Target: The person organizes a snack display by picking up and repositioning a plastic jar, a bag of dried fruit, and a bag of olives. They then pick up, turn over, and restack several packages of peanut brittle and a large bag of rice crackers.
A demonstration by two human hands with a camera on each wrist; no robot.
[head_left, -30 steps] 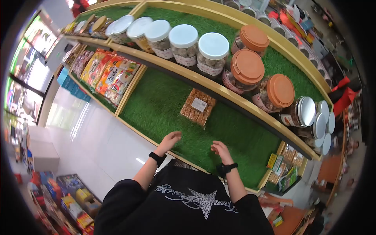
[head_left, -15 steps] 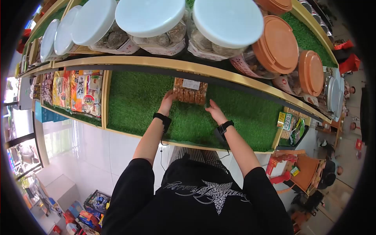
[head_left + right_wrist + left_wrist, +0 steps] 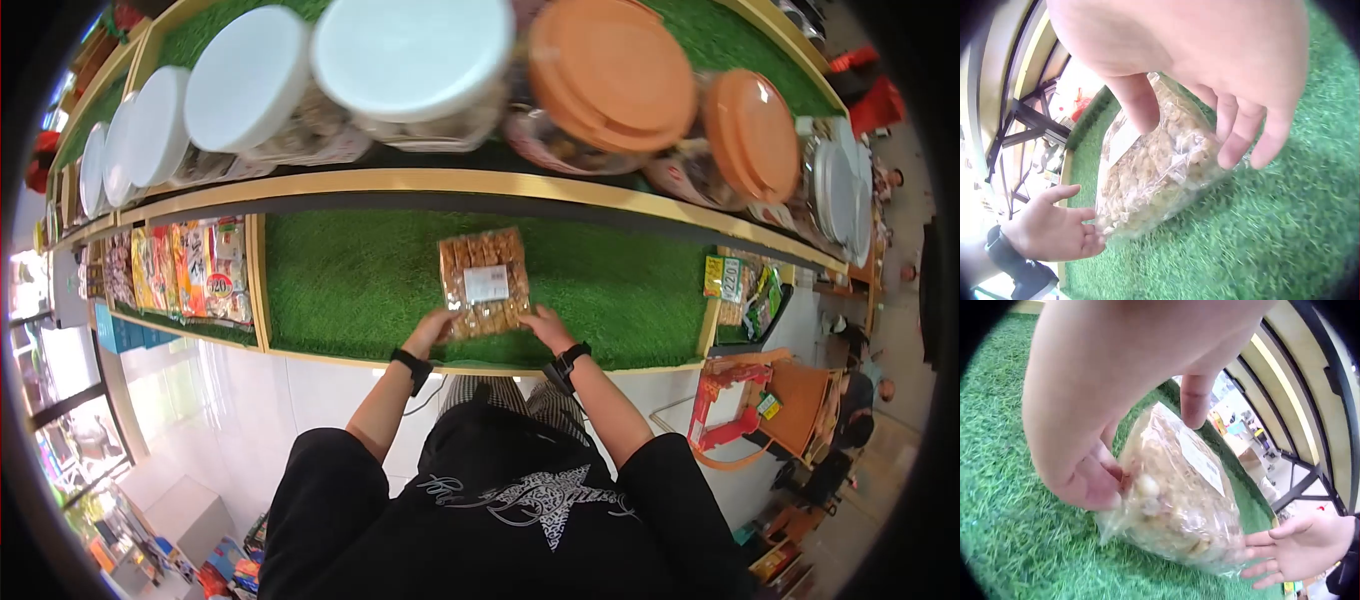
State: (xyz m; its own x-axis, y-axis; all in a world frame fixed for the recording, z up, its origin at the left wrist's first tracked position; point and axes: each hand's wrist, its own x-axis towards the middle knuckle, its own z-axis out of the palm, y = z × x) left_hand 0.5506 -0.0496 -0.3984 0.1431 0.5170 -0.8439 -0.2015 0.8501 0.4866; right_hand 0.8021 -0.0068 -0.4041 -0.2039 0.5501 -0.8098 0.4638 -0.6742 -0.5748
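Observation:
A clear-wrapped pack of brown nutty snack pieces with a white label lies label up on green artificial turf, slightly turned. At its near left corner is my left hand; in the left wrist view the fingers touch the plastic side while the thumb stands over the top. My right hand is at the near right corner. Seen from the left wrist, its palm faces the pack and its straight fingers reach the wrapper. The right wrist view shows the left hand's fingers extended along the opposite side.
Above and behind runs a shelf ledge bearing jars with pale blue lids and orange lids. Bagged snacks fill the left compartment. More packs and a price tag are at right. A low wooden edge borders the turf in front.
Both hands have reached forward to the pack, then come back toward the body with it. The pack now lies nearer the front edge, clear of the ledge. The head view has shifted too.

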